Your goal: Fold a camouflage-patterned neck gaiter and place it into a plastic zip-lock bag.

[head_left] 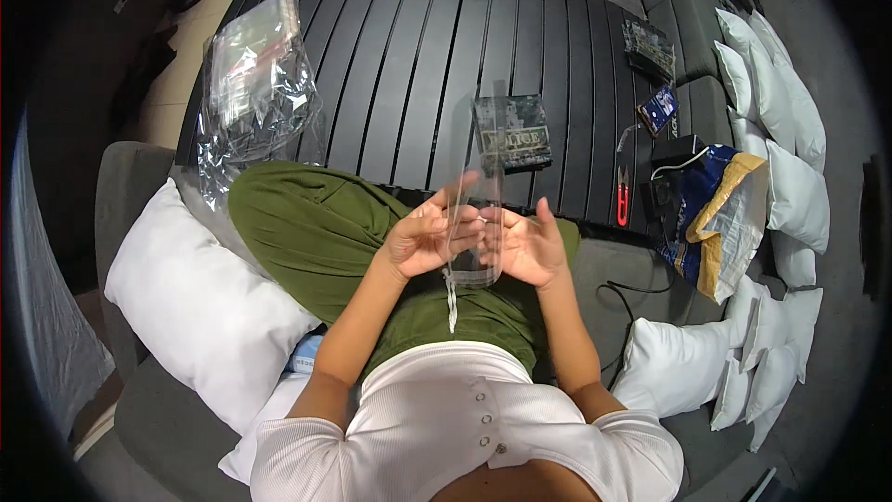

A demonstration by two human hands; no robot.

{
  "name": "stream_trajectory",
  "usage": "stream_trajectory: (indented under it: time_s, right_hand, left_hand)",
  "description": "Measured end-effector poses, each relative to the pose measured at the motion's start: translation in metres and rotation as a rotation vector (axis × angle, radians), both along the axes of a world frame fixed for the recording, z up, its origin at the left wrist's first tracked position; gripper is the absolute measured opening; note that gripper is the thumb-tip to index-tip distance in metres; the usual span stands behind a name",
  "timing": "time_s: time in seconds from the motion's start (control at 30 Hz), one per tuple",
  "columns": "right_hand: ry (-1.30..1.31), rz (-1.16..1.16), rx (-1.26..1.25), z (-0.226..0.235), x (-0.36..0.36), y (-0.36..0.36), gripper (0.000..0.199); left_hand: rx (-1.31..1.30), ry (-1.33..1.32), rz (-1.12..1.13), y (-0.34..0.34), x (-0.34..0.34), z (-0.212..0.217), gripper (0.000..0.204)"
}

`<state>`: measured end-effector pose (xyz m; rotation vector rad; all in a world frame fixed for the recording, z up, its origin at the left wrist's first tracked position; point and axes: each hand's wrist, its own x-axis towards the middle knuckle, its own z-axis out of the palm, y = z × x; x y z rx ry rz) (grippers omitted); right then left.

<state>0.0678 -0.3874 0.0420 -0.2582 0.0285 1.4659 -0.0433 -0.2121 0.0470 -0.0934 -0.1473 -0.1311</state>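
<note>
Item in hand: one clear plastic sleeve (476, 223), upright between both hands above my lap. Left hand (426, 240): fingers curled on the sleeve's left edge, pinching it. Right hand (528, 249): palm open, fingers spread behind the right edge, touching it. Step, as I judge it: opening or straightening the sleeve; next calls for parting its mouth. Nearby: clear bags (253, 74), dark packet (513, 135) on slatted desk (409, 46), red snips (622, 197).
</note>
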Motion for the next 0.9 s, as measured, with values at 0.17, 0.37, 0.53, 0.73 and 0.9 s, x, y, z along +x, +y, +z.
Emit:
stream_trajectory:
  time_s: [0.17,0.37,0.53,0.73,0.9]
  right_hand:
    - [0.112,-0.093,0.200,-0.007,-0.012,0.005,0.060]
    - [0.265,-0.220,0.365,0.008,-0.014,0.012,0.071]
    - [0.170,-0.265,0.538,0.018,-0.015,0.019,0.080]
    - [0.111,-0.189,0.721,0.030,-0.007,0.043,0.092]
    - [0.055,-0.361,0.722,0.052,-0.007,0.056,0.094]
  left_hand:
    - [0.250,0.105,0.024,0.008,-0.006,0.007,0.082]
    - [0.557,0.213,-0.020,0.010,-0.004,0.016,0.095]
    - [0.637,0.160,0.021,0.011,-0.003,0.019,0.091]
    - [0.620,0.202,0.055,0.007,-0.002,0.028,0.091]
    - [0.597,0.211,0.042,0.009,-0.003,0.030,0.089]
